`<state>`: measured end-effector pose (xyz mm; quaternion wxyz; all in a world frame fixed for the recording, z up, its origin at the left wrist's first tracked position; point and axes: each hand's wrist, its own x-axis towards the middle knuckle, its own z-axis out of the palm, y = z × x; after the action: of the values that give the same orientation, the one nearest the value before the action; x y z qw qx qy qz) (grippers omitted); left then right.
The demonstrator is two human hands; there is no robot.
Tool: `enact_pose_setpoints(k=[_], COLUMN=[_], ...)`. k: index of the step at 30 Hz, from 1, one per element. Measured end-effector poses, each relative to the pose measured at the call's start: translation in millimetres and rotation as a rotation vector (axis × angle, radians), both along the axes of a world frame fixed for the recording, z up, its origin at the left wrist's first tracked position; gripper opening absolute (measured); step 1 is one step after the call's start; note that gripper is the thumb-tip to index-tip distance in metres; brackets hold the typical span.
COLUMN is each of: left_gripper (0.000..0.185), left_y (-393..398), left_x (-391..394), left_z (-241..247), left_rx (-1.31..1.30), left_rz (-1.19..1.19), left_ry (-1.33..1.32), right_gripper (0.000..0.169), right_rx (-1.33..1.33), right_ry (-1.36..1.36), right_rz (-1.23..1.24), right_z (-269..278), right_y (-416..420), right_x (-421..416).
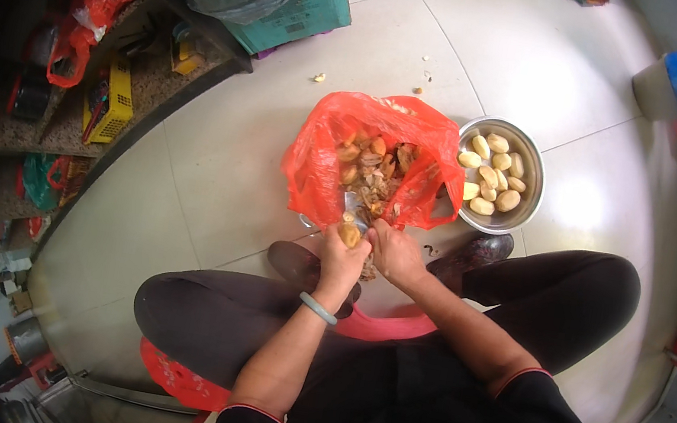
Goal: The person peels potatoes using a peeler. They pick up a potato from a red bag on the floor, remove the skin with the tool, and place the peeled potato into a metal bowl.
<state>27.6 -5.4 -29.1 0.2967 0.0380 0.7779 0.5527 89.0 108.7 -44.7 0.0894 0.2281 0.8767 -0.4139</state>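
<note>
My left hand [341, 256] grips a yellow-brown tuber [349, 234] over the near rim of a red plastic bag [319, 163]. Close beside it, my right hand [396, 254] is closed on what looks like a knife, its grey metal blade [356, 204] pointing into the bag and its handle hidden by my fingers. Brown unpeeled tubers [349, 175] and loose papery peelings [374, 192] lie inside the bag. Just right of the bag stands a round steel bowl [541, 176] with several pale peeled tubers [489, 176] in it.
Low stone shelves [1, 141] on the left hold a yellow plastic basket [113, 102] and bags. A green box [302, 16] lined with a grey bag stands at upper left. Small scraps [319, 77] dot the tiled floor. A bin [652, 88] with a blue bag is far right.
</note>
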Motion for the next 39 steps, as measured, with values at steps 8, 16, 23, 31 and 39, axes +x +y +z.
enact_pose_setpoints(k=[8,16,23,31,39], left_gripper=[0.029,0.034,0.037,0.062,0.056], left_y=[-3,-5,-2,0,-2], left_x=[-16,-22,-28,-27,-24], left_z=[26,36,63,58,62], left_rx=[0.431,0.231,0.565,0.414,0.476], left_rz=[0.05,-0.234,0.07,0.232,0.145], left_ry=[-0.568,-0.073,-0.665,-0.765,-0.762], right_gripper=[0.033,0.021,0.026,0.011,0.013], right_rx=[-0.122,0.182,0.162,0.366,0.33], right_ry=[-0.012,0.246,-0.004,0.467,0.144], right_rz=[-0.29,0.074,-0.064,0.218,-0.091], right_z=[-5,58,41,79,45], right_y=[24,36,52,18,38], right_x=[6,-1,-1,-4,-3])
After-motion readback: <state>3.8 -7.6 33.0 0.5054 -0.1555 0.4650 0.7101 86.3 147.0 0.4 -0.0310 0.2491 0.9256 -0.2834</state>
